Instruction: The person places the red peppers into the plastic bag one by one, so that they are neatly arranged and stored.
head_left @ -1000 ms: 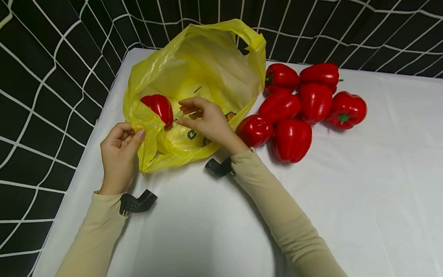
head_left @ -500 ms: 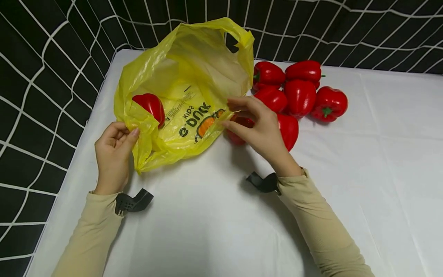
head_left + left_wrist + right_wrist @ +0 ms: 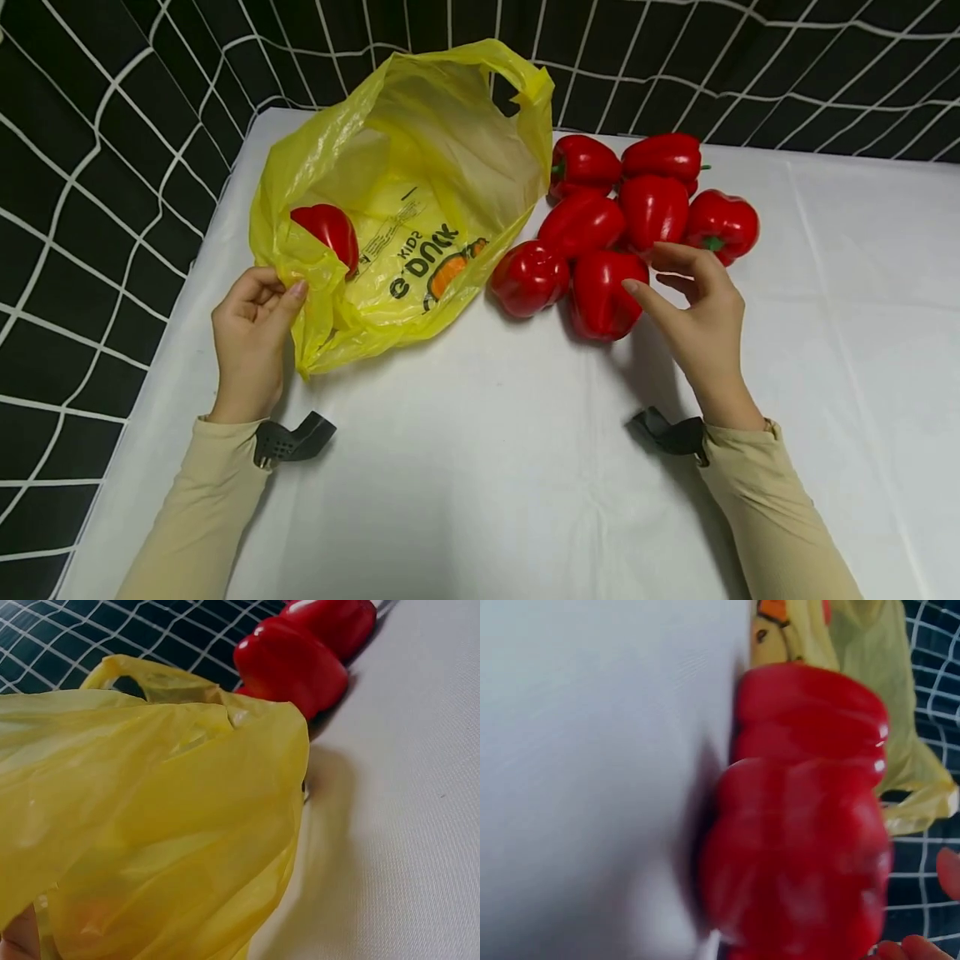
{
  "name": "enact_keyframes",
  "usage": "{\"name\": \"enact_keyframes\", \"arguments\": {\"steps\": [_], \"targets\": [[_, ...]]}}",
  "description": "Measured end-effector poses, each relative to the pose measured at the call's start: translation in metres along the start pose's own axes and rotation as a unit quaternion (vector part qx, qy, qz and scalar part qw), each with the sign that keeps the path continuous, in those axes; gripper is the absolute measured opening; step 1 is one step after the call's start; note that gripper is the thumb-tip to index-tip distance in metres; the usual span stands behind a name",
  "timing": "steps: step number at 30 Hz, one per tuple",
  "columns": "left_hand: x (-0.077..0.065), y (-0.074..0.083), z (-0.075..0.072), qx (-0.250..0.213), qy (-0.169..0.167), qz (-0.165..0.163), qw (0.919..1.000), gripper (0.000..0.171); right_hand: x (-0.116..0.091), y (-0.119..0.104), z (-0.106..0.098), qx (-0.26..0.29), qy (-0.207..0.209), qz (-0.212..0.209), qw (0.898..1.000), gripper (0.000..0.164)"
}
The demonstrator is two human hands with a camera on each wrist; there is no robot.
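Observation:
A yellow plastic bag (image 3: 405, 325) lies open on the white table with one red bell pepper (image 3: 333, 233) inside, partly covered by its folded edge. My left hand (image 3: 251, 342) pinches the bag's near left edge between thumb and fingers. Several more red bell peppers are grouped to the right of the bag. Beside the nearest one, a blocky bell pepper (image 3: 606, 296), my right hand (image 3: 697, 325) hovers with thumb and fingers spread and nothing between them. In the right wrist view that bell pepper (image 3: 795, 855) fills the middle, fingertips (image 3: 949, 871) at the right edge.
Black panels with white netting (image 3: 750, 75) rise along the back and left of the table (image 3: 480, 500). A bell pepper (image 3: 531, 279) lies against the bag's right side; another bell pepper (image 3: 722, 225) marks the group's right end.
My right hand has come out of the bag and moved right, over the peppers, to the near pepper's right side. The left hand keeps its pinch on the bag.

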State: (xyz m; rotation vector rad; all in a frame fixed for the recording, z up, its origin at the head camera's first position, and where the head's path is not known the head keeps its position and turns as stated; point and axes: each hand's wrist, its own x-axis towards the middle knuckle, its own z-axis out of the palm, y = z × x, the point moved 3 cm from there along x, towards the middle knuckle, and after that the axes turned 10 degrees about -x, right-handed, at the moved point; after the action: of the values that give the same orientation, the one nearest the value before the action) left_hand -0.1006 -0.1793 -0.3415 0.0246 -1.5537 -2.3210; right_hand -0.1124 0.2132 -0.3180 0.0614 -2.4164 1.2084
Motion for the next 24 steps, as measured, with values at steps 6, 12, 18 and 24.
{"name": "enact_keyframes", "arguments": {"steps": [6, 12, 18, 24], "targets": [[-0.001, 0.002, -0.002, -0.002, 0.009, 0.005, 0.9999, 0.016, 0.0, 0.02, 0.004, -0.052, -0.07, 0.076, 0.993, 0.048], [0.001, 0.005, -0.005, -0.04, 0.022, 0.016, 0.9988, 0.015, -0.001, 0.031, 0.007, -0.089, -0.16, 0.151, 0.971, 0.059], [0.001, 0.008, -0.006, -0.061, 0.027, 0.015, 0.9977, 0.012, -0.004, 0.036, 0.01, -0.089, -0.225, 0.188, 0.952, 0.065], [0.0, 0.006, -0.005, -0.068, 0.026, 0.008, 0.9973, 0.012, -0.006, 0.038, 0.011, -0.082, -0.247, 0.2, 0.945, 0.069]]}}
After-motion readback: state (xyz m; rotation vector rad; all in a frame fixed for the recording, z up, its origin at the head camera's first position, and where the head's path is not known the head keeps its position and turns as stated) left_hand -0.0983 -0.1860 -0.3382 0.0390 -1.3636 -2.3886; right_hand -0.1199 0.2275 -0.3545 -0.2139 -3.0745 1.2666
